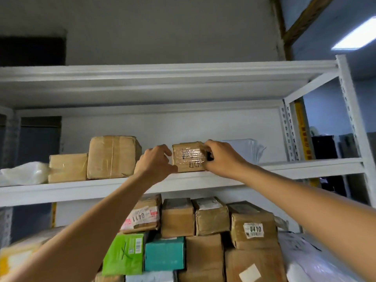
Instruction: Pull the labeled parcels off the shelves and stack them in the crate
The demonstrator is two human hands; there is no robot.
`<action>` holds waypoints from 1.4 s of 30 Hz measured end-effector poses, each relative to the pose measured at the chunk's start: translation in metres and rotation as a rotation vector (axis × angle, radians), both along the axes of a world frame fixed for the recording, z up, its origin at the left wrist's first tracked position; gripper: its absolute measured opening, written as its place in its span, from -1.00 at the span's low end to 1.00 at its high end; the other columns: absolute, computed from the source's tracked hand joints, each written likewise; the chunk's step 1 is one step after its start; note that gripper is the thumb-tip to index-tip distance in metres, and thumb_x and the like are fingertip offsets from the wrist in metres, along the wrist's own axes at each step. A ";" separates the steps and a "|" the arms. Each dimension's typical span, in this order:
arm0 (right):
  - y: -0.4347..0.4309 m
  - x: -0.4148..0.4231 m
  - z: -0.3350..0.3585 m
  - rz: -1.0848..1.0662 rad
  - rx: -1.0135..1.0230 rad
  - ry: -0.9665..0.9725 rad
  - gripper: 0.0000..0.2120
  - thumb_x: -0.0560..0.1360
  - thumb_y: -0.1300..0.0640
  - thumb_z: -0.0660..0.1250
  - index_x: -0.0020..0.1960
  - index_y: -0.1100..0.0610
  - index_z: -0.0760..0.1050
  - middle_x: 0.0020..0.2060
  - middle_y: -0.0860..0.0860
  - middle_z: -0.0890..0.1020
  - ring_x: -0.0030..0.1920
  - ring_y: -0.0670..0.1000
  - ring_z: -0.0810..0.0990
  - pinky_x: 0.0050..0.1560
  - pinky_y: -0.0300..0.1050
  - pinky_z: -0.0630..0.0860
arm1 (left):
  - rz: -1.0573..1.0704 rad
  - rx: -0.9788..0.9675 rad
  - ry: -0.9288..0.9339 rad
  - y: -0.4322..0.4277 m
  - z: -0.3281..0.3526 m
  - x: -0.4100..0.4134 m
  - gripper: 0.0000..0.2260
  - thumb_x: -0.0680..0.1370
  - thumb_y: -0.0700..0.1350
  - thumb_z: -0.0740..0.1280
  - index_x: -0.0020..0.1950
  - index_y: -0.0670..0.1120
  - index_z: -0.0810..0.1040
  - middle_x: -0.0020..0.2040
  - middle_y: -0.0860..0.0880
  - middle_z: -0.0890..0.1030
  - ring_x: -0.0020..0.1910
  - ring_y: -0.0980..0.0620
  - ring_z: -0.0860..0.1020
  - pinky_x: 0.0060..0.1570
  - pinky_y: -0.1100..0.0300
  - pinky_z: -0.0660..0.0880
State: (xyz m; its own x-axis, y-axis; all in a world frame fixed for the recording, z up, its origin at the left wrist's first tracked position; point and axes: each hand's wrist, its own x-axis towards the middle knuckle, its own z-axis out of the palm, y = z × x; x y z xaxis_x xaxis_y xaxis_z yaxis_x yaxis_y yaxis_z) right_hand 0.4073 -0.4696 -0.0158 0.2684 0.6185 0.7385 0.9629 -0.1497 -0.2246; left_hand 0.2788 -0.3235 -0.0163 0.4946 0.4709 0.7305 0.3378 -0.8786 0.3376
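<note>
The left hand (154, 161) presses against the left side of a small brown parcel (189, 157), fingers curled at its upper corner and thumb near the lower front corner. The right hand (219, 157) grips the opposite side, fingers wrapped over the top right edge. Both hands are closed on the parcel, which sits at the front edge of the upper shelf (101, 190) with dark writing showing under shiny tape on its face.

The step in hand looks like drawing this parcel off the shelf. To do it well, the squeeze should be even from both sides, since the glossy tape probably gives little grip. The pull should come straight back toward the body with the parcel kept level. Once the base clears the shelf lip, sliding the fingers underneath would carry the weight better than a side pinch, all the more with the arms raised this high.

The left knuckles are near a tall taped box (113, 157), so the pull should not drift left and drag that box along. A clear plastic bag (244, 147) lies behind, to the right. More parcels fill the lower shelf, among them one numbered 0410 (253, 228). The crate is not in view.
</note>
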 end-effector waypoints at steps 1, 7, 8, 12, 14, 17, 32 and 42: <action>0.009 0.001 0.004 -0.021 0.006 0.015 -0.71 0.44 0.24 0.39 0.13 0.15 0.44 0.01 0.02 0.58 -0.04 -0.02 0.56 -0.12 -0.18 0.54 | -0.016 -0.015 0.006 0.009 0.002 0.003 -0.49 0.38 -0.04 0.55 0.28 -0.09 0.51 0.12 -0.07 0.62 -0.03 -0.03 0.57 -0.03 0.12 0.56; 0.048 0.010 0.017 -0.174 -0.077 0.064 -0.73 0.50 0.27 0.27 0.18 0.20 0.35 0.00 0.10 0.55 -0.07 0.07 0.56 -0.10 0.02 0.58 | -0.124 -0.143 0.043 0.046 0.013 0.029 -0.26 0.38 -0.06 0.56 0.48 -0.13 0.31 0.32 -0.15 0.51 0.22 -0.12 0.53 0.11 0.15 0.48; 0.051 0.010 0.018 -0.190 -0.088 0.068 -0.74 0.52 0.30 0.22 0.19 0.22 0.34 -0.02 0.10 0.53 -0.08 0.08 0.54 -0.15 -0.02 0.56 | -0.136 -0.165 0.051 0.047 0.014 0.034 -0.24 0.39 -0.06 0.55 0.51 -0.13 0.27 0.34 -0.15 0.50 0.25 -0.12 0.51 0.14 0.15 0.46; 0.061 0.015 0.023 -0.250 -0.108 0.121 -0.80 0.52 0.37 0.14 0.15 0.26 0.30 -0.06 0.14 0.46 -0.12 0.05 0.47 -0.35 -0.19 0.35 | -0.182 -0.311 0.053 0.056 0.019 0.054 -0.30 0.37 -0.13 0.56 0.44 -0.21 0.35 0.28 -0.18 0.53 0.18 -0.13 0.53 0.22 0.05 0.47; 0.065 0.017 0.022 -0.300 -0.135 0.152 -0.67 0.53 0.36 0.14 0.29 0.31 0.26 0.16 0.26 0.42 0.19 0.19 0.42 -0.15 -0.12 0.40 | -0.249 -0.376 0.041 0.058 0.016 0.063 -0.45 0.34 -0.20 0.56 0.29 -0.22 0.50 0.15 -0.20 0.60 0.13 -0.19 0.58 0.19 -0.03 0.52; 0.071 0.016 0.020 -0.340 -0.141 0.170 -0.55 0.53 0.34 0.15 0.40 0.32 0.18 0.32 0.32 0.31 0.40 0.27 0.25 0.21 -0.02 0.41 | -0.327 -0.444 -0.039 0.059 0.011 0.068 -0.67 0.32 -0.32 0.53 0.04 -0.14 0.59 0.03 -0.21 0.64 0.11 -0.22 0.60 0.17 -0.04 0.54; 0.051 0.012 0.035 0.135 0.370 0.711 -0.86 0.54 0.15 0.25 0.06 0.19 0.43 -0.17 0.12 0.54 -0.24 0.03 0.50 -0.26 -0.14 0.42 | -0.432 -0.537 -0.318 0.035 0.012 0.013 -0.81 0.53 -0.18 0.26 -0.04 -0.22 0.63 -0.06 -0.16 0.68 -0.08 -0.16 0.66 -0.17 0.09 0.62; 0.040 0.012 0.023 0.133 0.233 0.681 -0.64 0.50 -0.09 0.40 0.08 0.17 0.43 -0.05 0.14 0.62 -0.12 0.17 0.66 -0.18 0.21 0.65 | -0.427 -0.787 -0.160 0.019 0.017 0.012 -0.60 0.54 0.09 0.37 0.19 -0.21 0.55 0.08 -0.21 0.61 -0.10 -0.20 0.65 -0.13 -0.01 0.63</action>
